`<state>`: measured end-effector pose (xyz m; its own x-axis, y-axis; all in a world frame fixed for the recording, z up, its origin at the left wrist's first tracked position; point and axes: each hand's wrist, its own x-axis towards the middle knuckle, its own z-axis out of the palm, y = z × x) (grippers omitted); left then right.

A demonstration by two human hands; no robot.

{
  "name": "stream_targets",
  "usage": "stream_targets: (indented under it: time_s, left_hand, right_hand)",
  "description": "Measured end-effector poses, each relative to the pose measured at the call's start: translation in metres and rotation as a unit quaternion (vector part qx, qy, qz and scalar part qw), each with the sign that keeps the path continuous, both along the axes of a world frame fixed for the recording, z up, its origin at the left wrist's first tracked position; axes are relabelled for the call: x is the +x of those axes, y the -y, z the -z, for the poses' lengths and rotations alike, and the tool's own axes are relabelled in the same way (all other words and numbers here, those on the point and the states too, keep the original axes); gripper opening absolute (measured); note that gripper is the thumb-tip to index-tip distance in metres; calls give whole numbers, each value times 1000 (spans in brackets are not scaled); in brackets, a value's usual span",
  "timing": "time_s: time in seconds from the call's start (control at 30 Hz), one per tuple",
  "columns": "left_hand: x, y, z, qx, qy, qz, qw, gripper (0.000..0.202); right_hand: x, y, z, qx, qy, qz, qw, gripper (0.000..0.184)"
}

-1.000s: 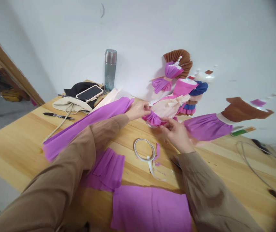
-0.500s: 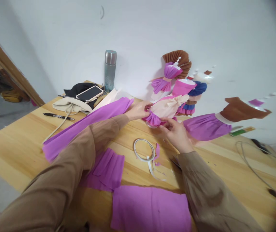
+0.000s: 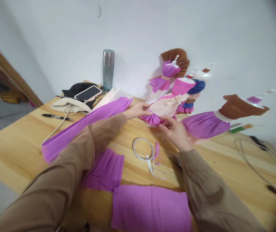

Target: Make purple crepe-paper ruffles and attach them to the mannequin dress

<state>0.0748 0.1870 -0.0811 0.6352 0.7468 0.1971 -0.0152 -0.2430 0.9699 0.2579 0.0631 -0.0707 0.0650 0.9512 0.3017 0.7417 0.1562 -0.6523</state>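
A small paper doll dress (image 3: 167, 108) with a cream skirt and a gathered purple frill (image 3: 152, 118) lies on the wooden table (image 3: 19, 141) near the wall. My left hand (image 3: 138, 110) pinches the frill's left end. My right hand (image 3: 176, 132) pinches the frill from the right, fingers closed on it. A loop of white tape (image 3: 144, 149) lies just in front of my hands, with a purple scrap (image 3: 156, 150) beside it.
Purple crepe paper: a long folded strip (image 3: 84, 124), a pleated piece (image 3: 107, 167), a flat sheet (image 3: 149, 207). Finished paper dolls (image 3: 174, 72) lean on the wall; another purple-and-brown doll (image 3: 222, 117) lies at the right. Phone (image 3: 88, 93) on a bag, flask (image 3: 108, 69), pen (image 3: 55, 117), cable (image 3: 249, 161).
Both hands stay on the purple frill with only small finger shifts. The view has drifted slightly, so everything sits a little higher and left.
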Motion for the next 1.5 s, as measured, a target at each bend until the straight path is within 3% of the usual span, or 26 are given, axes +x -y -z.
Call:
stream_targets:
  time_s: [0.1, 0.37, 0.6, 0.8, 1.03, 1.13, 1.3, 1.5]
  left_hand:
    - [-2, -4, 1, -4, 11, 18, 1000, 29]
    - [1, -12, 5, 22, 16, -5, 1000, 28]
    - [1, -11, 2, 40, -2, -12, 999, 23]
    - [2, -8, -2, 47, -20, -2, 999, 23]
    - [2, -8, -5, 67, -31, 8, 997, 26]
    - [2, -8, -7, 76, -32, 13, 996, 29]
    - [1, -7, -6, 76, -38, 24, 996, 27]
    - [0, -7, -5, 69, -40, 20, 997, 24]
  right_hand:
    - [1, -1, 1, -2, -4, 1, 1000, 35]
    - [0, 0, -1, -4, -27, 5, 1000, 36]
    - [-2, 1, -1, -28, -101, 10, 994, 46]
    - [-8, 0, -2, -74, -223, 19, 972, 62]
    - [-21, 8, -8, -120, -323, 40, 938, 67]
    - [-26, 11, -11, -127, -349, 46, 927, 64]
    - [-33, 12, -15, -124, -377, 31, 917, 43]
    - [-41, 13, -18, -119, -374, 24, 919, 42]
